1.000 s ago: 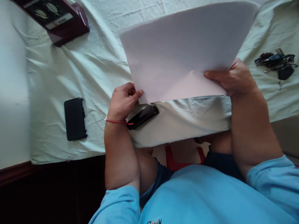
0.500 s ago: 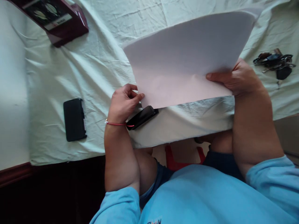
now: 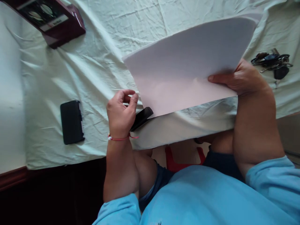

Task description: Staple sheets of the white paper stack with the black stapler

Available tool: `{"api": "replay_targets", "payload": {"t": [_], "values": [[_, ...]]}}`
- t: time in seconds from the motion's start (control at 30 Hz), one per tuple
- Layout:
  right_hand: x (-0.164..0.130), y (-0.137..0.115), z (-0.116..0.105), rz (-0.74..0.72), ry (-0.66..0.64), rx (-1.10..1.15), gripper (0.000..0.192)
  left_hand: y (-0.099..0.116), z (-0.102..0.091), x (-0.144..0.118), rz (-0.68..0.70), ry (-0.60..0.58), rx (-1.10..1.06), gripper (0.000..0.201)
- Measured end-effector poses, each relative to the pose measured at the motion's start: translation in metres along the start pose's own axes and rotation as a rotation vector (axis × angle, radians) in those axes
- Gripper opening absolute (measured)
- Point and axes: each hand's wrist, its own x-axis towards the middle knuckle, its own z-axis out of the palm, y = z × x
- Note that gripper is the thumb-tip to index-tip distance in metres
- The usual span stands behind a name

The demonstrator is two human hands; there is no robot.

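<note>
My right hand (image 3: 243, 78) grips a stack of white paper sheets (image 3: 187, 68) by its right side, thumb on top and the other fingers hidden underneath. The sheets bow upward along their far edge. My left hand (image 3: 123, 109), with a red string bracelet at the wrist, is just left of the stack, apart from it. Its fingers are curled and the thumb is close to the index fingertip, with nothing visible between them. Beside that hand is a black stapler (image 3: 142, 118), its front end over the near left corner of the paper. The hand partly hides the stapler's rear.
A black phone-like case (image 3: 71, 122) lies on the pale green cloth (image 3: 47, 137) at left. A dark red box (image 3: 63, 28) stands at the upper left. A bunch of keys (image 3: 273, 64) lies at right. Part of a red stool (image 3: 172, 159) shows below the table edge.
My left hand has let go of the paper's left edge and drawn back slightly toward me. My right hand still holds the sheets, and the stapler now overlaps their corner.
</note>
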Motion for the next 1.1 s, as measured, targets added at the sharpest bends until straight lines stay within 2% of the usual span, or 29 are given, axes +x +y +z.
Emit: {"api": "replay_targets", "payload": {"t": [0.17,0.43,0.67,0.9,1.0,1.1], "values": [[0.0,-0.002,0.0,0.014,0.033,-0.073,0.035,0.002,0.005,-0.018,0.119,-0.014,0.132,0.017],[0.001,-0.003,0.0,0.054,-0.003,-0.065,0.037,-0.013,0.007,-0.012,0.302,-0.159,0.233,0.029],[-0.001,-0.007,0.002,0.045,-0.026,-0.057,0.035,-0.018,0.011,-0.01,0.409,-0.227,0.445,0.033],[0.002,-0.001,0.003,0.103,-0.013,-0.047,0.032,-0.015,0.018,-0.006,0.373,-0.285,0.487,0.03],[0.006,0.003,0.005,0.081,0.017,-0.028,0.038,-0.013,0.014,-0.005,0.287,-0.322,0.343,0.026],[0.009,0.004,0.008,0.049,0.036,-0.021,0.032,-0.007,0.007,-0.004,0.168,-0.343,0.171,0.024]]}}
